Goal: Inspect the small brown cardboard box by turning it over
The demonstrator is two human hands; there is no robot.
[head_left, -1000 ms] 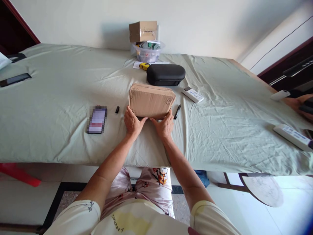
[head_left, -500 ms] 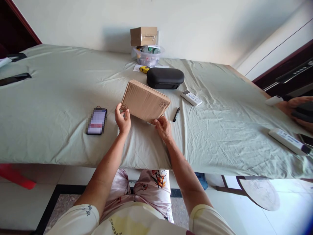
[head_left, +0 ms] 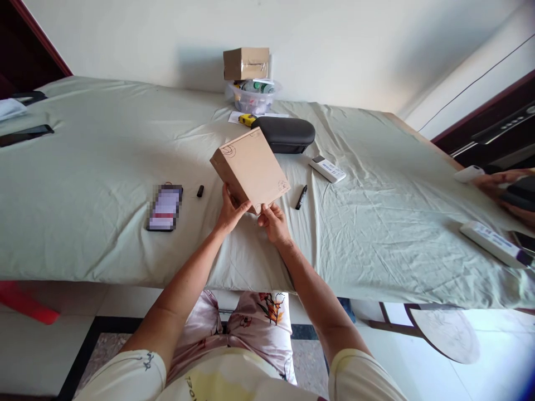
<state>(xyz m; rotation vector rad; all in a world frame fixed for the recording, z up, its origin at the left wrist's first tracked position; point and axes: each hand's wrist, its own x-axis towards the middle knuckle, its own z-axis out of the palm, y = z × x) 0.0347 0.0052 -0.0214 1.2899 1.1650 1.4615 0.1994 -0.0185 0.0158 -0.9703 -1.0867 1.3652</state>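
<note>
A brown cardboard box (head_left: 256, 167) with dark line drawings at its corners is held tilted over the cloth. My left hand (head_left: 229, 214) grips its near left side, the thumb along the lower edge. At the near corner my right hand (head_left: 275, 223) pinches the cardboard between thumb and fingers. Just right of the box lies a black marker (head_left: 301, 197). To the left are a small black cap-like piece (head_left: 200, 191) and a phone (head_left: 165, 208) with a blurred screen. Behind the box sits a black hard case (head_left: 288, 133), partly covered by it.
A white box (head_left: 327, 169) lies right of the case. At the back, a clear tub (head_left: 254, 100) stands under another carton (head_left: 246, 63), near a yellow tool (head_left: 247, 120). Another person's hands (head_left: 497, 186) hold something dark at far right, by a long white box (head_left: 495, 243).
The box has turned in my hands and shows a different, smoother face. My left hand has shifted right, closer to my right hand. The small black piece is now uncovered.
</note>
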